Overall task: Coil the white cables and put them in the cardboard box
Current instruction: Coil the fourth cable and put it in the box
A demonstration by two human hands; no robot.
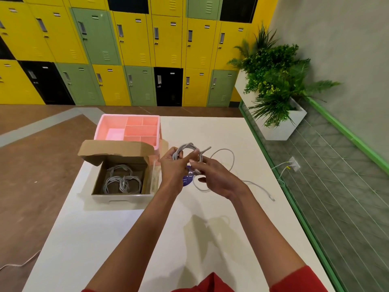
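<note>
Several coiled white cables (122, 180) already lie inside the open cardboard box (124, 194) at the left of the desk (130, 239), with a pink divided organizer (101, 127) just behind it. To the right, the left hand (172, 169) is closed around a partly wound white cable (187, 152), the loops passing through its fingers (190, 154). The right hand (214, 180) pinches the same cable just beside the coil. Its loose tail (229, 157) loops rightward over the desk, ending near the right edge.

Head-worn view, down over table (210, 239)
</note>
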